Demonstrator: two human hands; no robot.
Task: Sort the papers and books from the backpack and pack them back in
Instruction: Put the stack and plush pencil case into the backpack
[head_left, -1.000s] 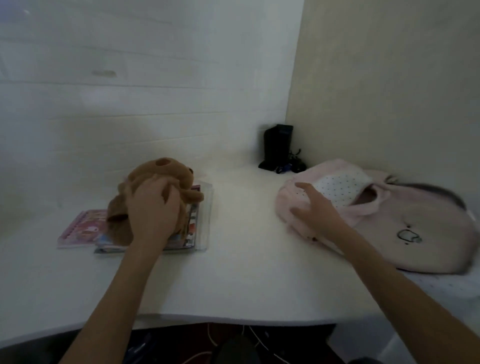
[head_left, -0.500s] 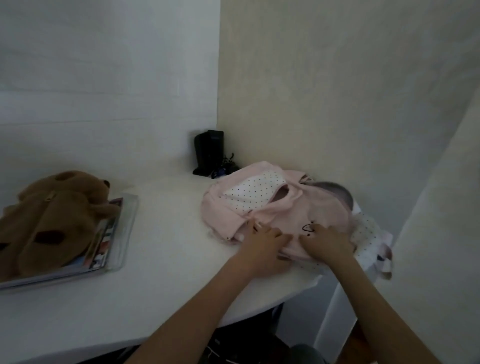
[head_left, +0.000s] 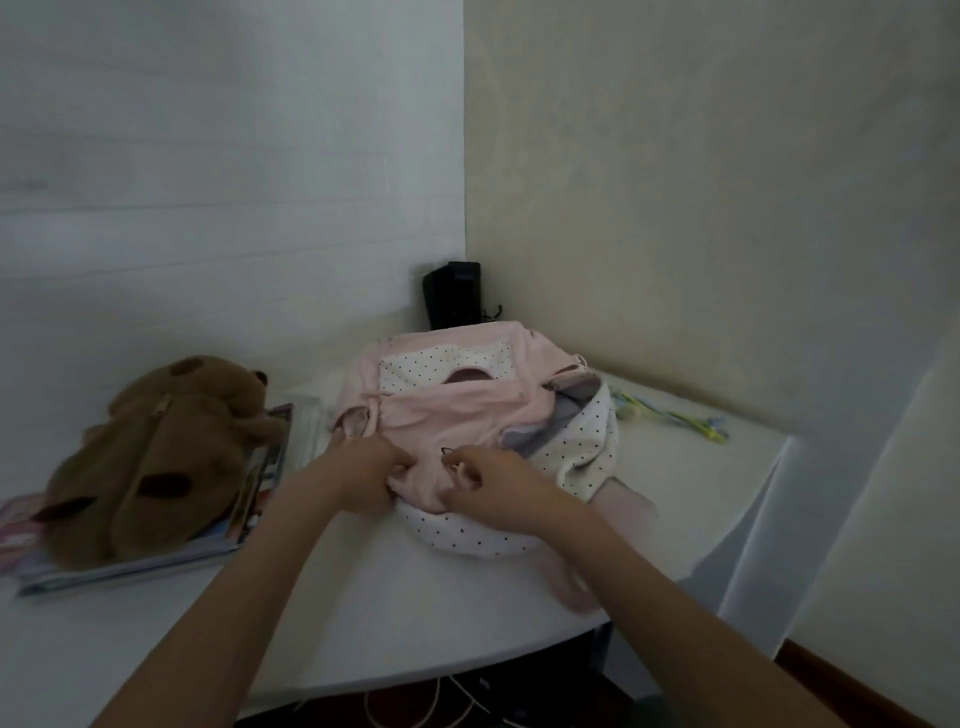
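Hands: I have my left hand and right hand side by side, both with fingers curled, pinching the near edge of the soft pink fabric backpack with dotted white lining.
Backpack position: directly ahead of both hands on the white tabletop, its opening at right.
Stack position: flat pile of colourful books and papers lies well apart to the left, under a brown plush dog.
Nearer hand: left; I judge it should fetch the stack.
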